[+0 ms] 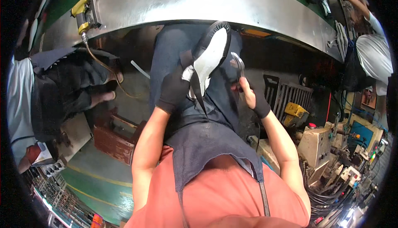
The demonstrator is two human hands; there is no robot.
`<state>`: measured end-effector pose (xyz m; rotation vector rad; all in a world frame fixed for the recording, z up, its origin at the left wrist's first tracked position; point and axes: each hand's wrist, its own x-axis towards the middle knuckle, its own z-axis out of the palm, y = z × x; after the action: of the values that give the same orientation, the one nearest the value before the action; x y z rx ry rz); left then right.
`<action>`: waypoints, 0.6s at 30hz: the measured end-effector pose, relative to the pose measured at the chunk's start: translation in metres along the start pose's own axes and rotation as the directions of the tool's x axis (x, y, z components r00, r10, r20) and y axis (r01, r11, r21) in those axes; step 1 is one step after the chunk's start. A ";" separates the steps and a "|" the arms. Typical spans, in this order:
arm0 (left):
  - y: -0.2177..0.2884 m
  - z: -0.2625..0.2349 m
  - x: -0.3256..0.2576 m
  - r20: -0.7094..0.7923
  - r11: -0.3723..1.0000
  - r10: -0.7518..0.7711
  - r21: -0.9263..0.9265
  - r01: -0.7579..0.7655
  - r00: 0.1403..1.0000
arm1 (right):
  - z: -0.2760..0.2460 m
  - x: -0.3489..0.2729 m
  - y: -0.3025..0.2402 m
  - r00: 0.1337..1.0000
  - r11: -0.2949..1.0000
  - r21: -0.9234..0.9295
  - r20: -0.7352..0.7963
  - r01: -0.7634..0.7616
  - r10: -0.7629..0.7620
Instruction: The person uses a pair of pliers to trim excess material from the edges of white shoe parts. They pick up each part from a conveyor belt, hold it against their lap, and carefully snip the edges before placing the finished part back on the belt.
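Note:
My left hand (173,90), in a black glove, grips a shoe upper (209,56) with a white inner face and a black padded rim, held up over my lap. My right hand (251,97), with a black wrist wrap, is closed on metal pliers (238,64) whose jaws point up beside the shoe's right edge. A dark blue apron (207,145) covers my legs under both hands.
A curved metal conveyor edge (199,2) runs across the top with a yellow fitting (81,12) at left. Another seated person (62,83) is at left, and a person (373,54) reaches at upper right. Machines (331,145) and cables crowd the right. A brown box (114,139) stands on the green floor.

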<state>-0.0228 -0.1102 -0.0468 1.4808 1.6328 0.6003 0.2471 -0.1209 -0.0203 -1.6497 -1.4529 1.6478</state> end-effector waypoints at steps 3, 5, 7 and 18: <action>0.012 -0.001 -0.016 -0.323 0.958 0.279 0.035 -0.283 0.904 | 0.003 0.036 0.011 0.973 0.975 -0.011 -0.056 0.223 -0.224; -0.006 0.003 -0.030 -0.357 0.739 -0.030 -0.637 -0.219 0.934 | 0.008 0.048 0.010 0.976 0.977 0.030 -0.056 0.210 -0.209; -0.017 -0.031 -0.056 -0.313 0.901 -0.270 -0.415 0.125 0.911 | 0.013 0.049 0.007 0.963 0.969 0.030 -0.125 0.246 -0.241; 0.007 -0.089 -0.108 -0.361 0.910 -0.113 0.336 0.242 0.926 | 0.007 0.009 0.027 0.994 0.993 -0.067 -0.037 0.099 -0.102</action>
<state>-0.0962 -0.1971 0.0345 1.5282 2.2255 0.4678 0.2493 -0.1267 -0.0491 -1.6061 -1.5584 1.5197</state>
